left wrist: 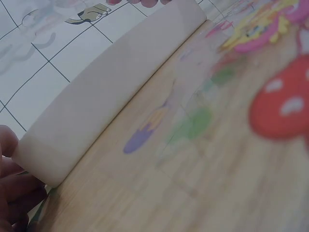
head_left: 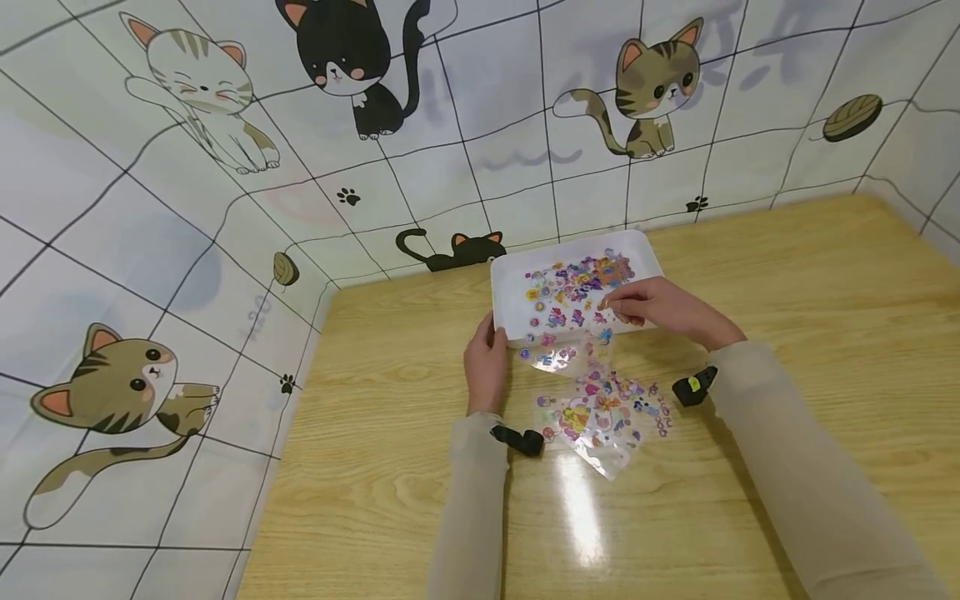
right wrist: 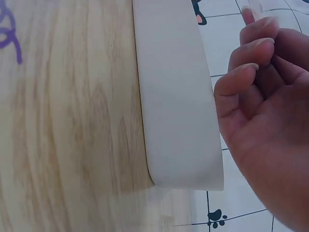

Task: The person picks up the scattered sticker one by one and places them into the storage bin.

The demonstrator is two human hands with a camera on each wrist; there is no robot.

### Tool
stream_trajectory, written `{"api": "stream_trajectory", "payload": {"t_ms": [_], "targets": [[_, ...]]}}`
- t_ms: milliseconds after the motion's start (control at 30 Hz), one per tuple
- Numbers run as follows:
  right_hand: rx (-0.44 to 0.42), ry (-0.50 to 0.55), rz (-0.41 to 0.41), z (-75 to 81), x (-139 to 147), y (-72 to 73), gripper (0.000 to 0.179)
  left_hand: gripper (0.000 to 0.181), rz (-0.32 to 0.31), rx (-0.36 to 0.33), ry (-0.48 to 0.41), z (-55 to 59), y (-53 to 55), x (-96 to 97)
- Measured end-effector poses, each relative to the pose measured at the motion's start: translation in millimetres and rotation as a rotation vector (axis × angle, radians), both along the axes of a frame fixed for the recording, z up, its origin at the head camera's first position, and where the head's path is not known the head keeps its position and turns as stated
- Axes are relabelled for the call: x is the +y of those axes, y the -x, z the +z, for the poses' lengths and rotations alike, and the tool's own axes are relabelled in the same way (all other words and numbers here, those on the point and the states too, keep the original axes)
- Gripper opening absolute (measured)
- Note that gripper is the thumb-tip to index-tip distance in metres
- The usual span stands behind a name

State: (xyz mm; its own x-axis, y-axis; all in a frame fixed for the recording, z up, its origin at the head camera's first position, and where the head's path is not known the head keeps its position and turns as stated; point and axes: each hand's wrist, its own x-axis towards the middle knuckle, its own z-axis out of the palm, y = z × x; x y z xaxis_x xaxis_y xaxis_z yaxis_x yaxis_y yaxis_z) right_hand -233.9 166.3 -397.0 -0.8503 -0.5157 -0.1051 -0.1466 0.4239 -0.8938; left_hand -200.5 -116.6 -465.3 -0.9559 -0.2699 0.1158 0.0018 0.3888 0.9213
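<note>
A white rectangular tray (head_left: 510, 287) stands at the back of the table, with many small colourful stickers (head_left: 577, 279) spread inside. My left hand (head_left: 486, 367) grips the tray's near left corner; in the left wrist view its fingers (left wrist: 19, 195) curl round the end of the wall. Over the tray's near right part, my right hand (head_left: 648, 307) pinches a small piece of clear plastic (right wrist: 257, 8) between thumb and index finger, the other fingers curled in. A clear sticker sheet (head_left: 555, 357) overlaps the tray's front edge.
More clear sticker sheets (head_left: 607, 417), printed with cartoon figures, lie on the wooden table (head_left: 375, 467) between the forearms. Right behind the tray rises a white wall (head_left: 510, 175) with a grid and cartoon cats. A similar wall runs along the left table edge.
</note>
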Motion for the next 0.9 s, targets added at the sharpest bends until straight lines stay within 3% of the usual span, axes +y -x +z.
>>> {"api": "stream_trajectory", "payload": {"t_ms": [267,500,667,900], "targets": [[0.037,0.016,-0.074,1.0,1,9.0,0.037,0.04,0.008,-0.004,0.0,1.4,0.8,0.0],[0.02,0.001,-0.125,-10.4,3,16.5,0.043,0.041,0.018,-0.024,0.0,-1.2,-2.0,-0.7],[-0.012,0.018,-0.111,-17.7,5,19.4,0.042,0.042,0.029,-0.036,0.01,-1.2,-4.1,-0.8],[-0.01,0.065,-0.117,-15.5,6,20.5,0.04,0.042,0.022,-0.008,0.005,1.4,-3.6,-0.6]]}}
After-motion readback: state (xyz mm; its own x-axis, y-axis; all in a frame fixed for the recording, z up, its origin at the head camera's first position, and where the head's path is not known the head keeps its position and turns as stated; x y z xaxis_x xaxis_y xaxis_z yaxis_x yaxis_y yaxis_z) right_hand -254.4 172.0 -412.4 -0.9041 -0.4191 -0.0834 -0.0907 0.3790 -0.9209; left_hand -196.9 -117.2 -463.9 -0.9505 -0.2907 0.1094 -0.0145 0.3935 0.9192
